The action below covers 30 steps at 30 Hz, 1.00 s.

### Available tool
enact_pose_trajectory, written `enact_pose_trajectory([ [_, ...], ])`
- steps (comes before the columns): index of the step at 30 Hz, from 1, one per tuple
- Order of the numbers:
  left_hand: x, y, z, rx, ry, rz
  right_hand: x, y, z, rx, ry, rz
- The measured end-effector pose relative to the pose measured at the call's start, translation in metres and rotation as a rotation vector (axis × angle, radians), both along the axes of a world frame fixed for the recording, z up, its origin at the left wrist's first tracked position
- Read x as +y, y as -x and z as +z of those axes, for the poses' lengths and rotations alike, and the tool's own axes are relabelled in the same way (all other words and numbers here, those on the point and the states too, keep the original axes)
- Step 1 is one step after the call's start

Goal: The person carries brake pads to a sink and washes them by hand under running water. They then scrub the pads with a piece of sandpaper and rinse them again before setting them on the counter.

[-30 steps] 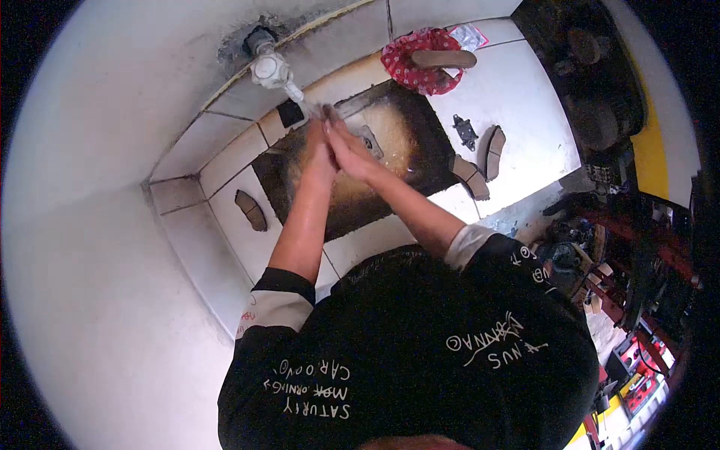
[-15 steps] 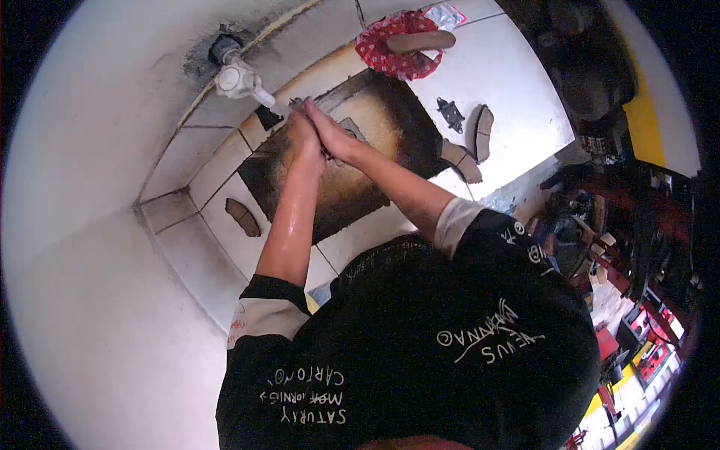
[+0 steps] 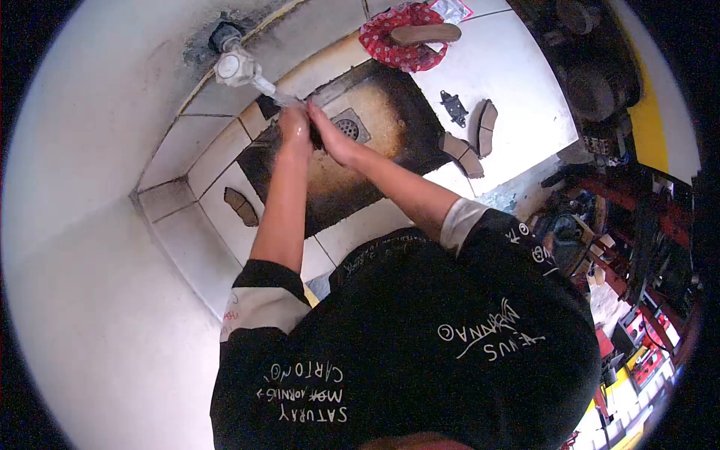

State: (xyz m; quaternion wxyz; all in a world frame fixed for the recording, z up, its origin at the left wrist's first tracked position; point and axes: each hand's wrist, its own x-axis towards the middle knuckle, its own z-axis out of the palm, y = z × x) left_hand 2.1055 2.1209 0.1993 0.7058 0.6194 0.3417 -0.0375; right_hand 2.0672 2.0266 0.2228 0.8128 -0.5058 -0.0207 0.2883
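Under a white tap [image 3: 238, 69], water runs over both of my hands at the sink. My left hand [image 3: 296, 127] is wet and closed, its fingers mostly turned out of sight. Close against it, my right hand [image 3: 335, 139] has its fingers held together. A dark piece [image 3: 316, 138] shows between the palms, largely covered, and I cannot make out its kind. Beneath the hands lies a stained sink basin [image 3: 390, 112] with a dark border and a round drain grate [image 3: 349, 129].
Brake pads [image 3: 486, 127] lie on the white tiles to the right, near a small black metal plate [image 3: 453, 109]. Another pad [image 3: 241, 207] rests left of the basin. A red patterned cloth [image 3: 386, 41] holds a curved brown piece [image 3: 426, 34]. A wall [image 3: 82, 210] bounds the left.
My hands have shifted slightly, and the left has turned so its fingers curl more under the water. The drain grate is more exposed now. The view has tilted a little.
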Motion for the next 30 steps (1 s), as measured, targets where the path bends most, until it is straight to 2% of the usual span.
enact_pose_trajectory([
  [2,-0.015,-0.001,-0.012,-0.013,-0.084,0.036,0.001,-0.010,-0.005,0.012,-0.033,-0.014],
  [4,-0.017,0.000,-0.004,-0.027,-0.166,0.083,0.004,-0.017,-0.010,0.026,-0.092,-0.020],
  [6,-0.001,-0.013,0.012,0.189,-0.054,0.028,0.012,-0.005,-0.013,-0.057,-0.137,-0.050],
  [8,0.006,-0.015,0.001,0.189,-0.044,0.024,0.012,0.007,-0.005,-0.103,0.051,-0.188],
  [9,-0.003,-0.005,0.008,0.150,-0.087,-0.008,0.009,0.000,-0.014,-0.045,-0.098,-0.086],
  [10,-0.014,0.002,0.010,0.112,-0.130,-0.045,0.004,-0.003,-0.011,-0.042,-0.100,-0.095],
  [11,-0.018,0.008,-0.019,0.072,-0.248,-0.040,-0.001,-0.004,-0.008,0.056,-0.133,-0.080],
  [12,-0.017,0.004,-0.015,0.070,-0.252,-0.047,-0.003,-0.007,-0.005,0.149,-0.166,-0.063],
  [14,-0.018,-0.002,0.002,0.237,-0.022,0.021,0.001,0.007,-0.012,0.080,-0.063,-0.085],
  [16,-0.024,0.001,0.019,0.222,-0.035,0.010,0.000,0.023,0.001,-0.050,0.034,-0.211],
  [17,-0.028,0.007,0.028,0.213,-0.061,-0.014,0.002,0.014,-0.031,-0.034,-0.094,-0.111],
  [18,-0.032,0.012,0.033,0.204,-0.091,-0.043,-0.002,0.007,-0.028,-0.033,-0.098,-0.118],
  [19,-0.037,0.019,0.024,0.141,-0.149,-0.116,-0.009,0.000,-0.019,0.082,-0.135,-0.112],
  [20,-0.031,0.013,-0.027,0.084,-0.233,-0.089,-0.012,-0.001,-0.013,0.200,-0.174,-0.103],
  [21,-0.031,0.010,-0.007,0.170,-0.086,-0.063,-0.010,0.001,-0.011,0.207,-0.094,-0.111],
  [22,-0.031,0.005,0.015,0.249,0.067,-0.032,-0.007,0.003,-0.012,0.200,-0.092,-0.106],
  [23,-0.022,-0.002,0.011,0.263,0.070,-0.008,-0.004,0.008,-0.012,0.073,-0.054,-0.120],
  [24,-0.009,-0.014,-0.003,0.276,0.073,0.015,-0.002,0.012,-0.015,-0.054,-0.016,-0.135],
  [25,0.010,-0.015,-0.054,0.111,-0.120,-0.074,-0.002,0.012,-0.019,-0.028,0.009,-0.138],
  [26,0.002,-0.011,-0.048,0.110,-0.122,-0.078,-0.005,0.008,-0.015,-0.028,0.006,-0.143],
  [28,-0.021,0.004,-0.033,0.066,-0.066,0.079,-0.016,0.002,0.000,0.095,-0.180,0.006],
  [29,-0.012,-0.001,-0.044,0.116,0.034,0.095,-0.010,0.004,-0.010,0.128,-0.117,-0.031],
  [30,-0.012,-0.003,-0.030,0.113,0.036,0.099,-0.008,0.004,-0.013,0.124,-0.114,-0.027],
])
